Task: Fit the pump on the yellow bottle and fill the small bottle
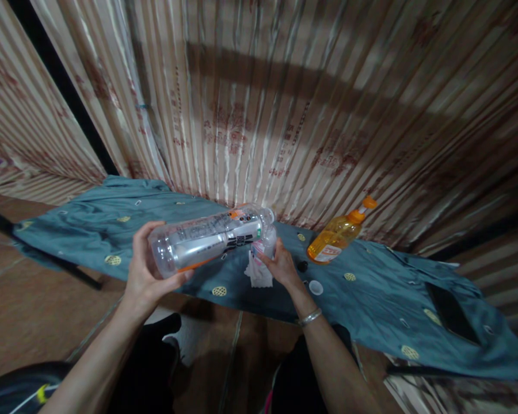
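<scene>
My left hand (149, 273) is wrapped round the base of a large clear plastic bottle (202, 241) with a silver and orange label. The bottle lies nearly level in the air, its neck pointing right. Its mouth meets the top of a small clear bottle (267, 240), which my right hand (281, 263) grips. Whether liquid passes between them is too blurred to tell. A white tissue (259, 275) is just below the small bottle, on the teal cloth. Right of my right hand are a small black cap (303, 266) and a white round cap (316, 287).
An orange dish-soap bottle (331, 240) with an orange top is at the table's back. A black phone (452, 313) lies at the right on the teal cloth (380, 305). Striped curtains (242, 115) hang behind. A dark round object (21, 382) is at lower left.
</scene>
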`<state>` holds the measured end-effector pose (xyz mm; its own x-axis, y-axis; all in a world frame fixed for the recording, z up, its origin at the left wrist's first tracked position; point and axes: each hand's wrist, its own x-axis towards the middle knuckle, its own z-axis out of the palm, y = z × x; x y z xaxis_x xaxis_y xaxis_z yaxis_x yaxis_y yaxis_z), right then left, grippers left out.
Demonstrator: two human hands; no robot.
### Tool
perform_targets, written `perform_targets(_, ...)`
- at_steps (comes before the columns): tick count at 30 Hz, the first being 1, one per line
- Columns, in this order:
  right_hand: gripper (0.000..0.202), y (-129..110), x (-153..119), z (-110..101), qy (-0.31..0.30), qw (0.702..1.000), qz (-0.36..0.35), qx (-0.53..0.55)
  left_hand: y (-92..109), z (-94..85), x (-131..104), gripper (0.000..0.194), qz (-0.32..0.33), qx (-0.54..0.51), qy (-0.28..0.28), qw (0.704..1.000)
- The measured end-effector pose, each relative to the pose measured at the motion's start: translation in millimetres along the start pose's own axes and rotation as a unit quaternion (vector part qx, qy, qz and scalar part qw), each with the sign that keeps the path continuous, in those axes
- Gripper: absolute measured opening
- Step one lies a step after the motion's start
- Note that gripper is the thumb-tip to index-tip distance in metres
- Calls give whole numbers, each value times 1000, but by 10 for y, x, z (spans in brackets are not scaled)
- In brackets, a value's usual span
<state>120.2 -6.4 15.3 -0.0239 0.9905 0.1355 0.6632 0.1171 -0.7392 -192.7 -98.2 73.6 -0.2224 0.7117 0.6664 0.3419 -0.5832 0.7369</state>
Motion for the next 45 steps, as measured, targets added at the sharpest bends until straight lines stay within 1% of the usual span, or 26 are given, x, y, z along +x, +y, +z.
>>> perform_targets(6, 43, -8, -9, 1, -3, 1000, -2, -1, -7, -8, 5, 97, 13, 2, 0, 1000)
perform_targets(15, 42, 26, -3, 21, 13, 1000, -18, 5, -4, -15, -11, 100, -7, 14, -3, 1000)
perform_targets(21, 46, 20, 13, 1, 2, 1000, -6, -11, 6, -13, -12, 99, -14, 2, -3, 1000)
perform_targets(26, 46, 30, 6, 11, 12, 1000, -24, 7, 35, -14, 2, 99, -23, 4, -3, 1000)
perform_targets(33, 51, 0, 3, -7, 0, 1000, -5, -5, 28, -8, -1, 101, -20, 3, -7, 1000)
perform_targets(40, 46, -43, -11, -15, 3, 1000, -10, 2, 22, -1, 0, 99, -14, 3, 1, 1000)
perform_targets(45, 47, -18, -9, -2, 11, 1000, -13, 1, 52, -9, 8, 99, -21, 5, -6, 1000)
